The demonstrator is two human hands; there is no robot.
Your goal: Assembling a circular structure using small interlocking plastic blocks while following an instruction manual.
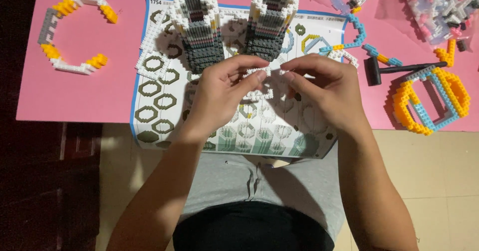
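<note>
While pinching: both hands [272, 89], white brick ring [258, 73] perhaps.

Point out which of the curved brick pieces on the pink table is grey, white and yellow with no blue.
The open C-shaped arc at the table's far left; the ring and chain on the right contain blue.

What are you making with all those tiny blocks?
A person sits at a pink table and holds a small white ring of tiny bricks between the left hand and the right hand, just above a printed instruction sheet. Behind the hands stand two grey and white brick towers. A curved grey, yellow and white piece lies to the left. On the right lie a yellow and blue piece and a small black hammer.
</note>
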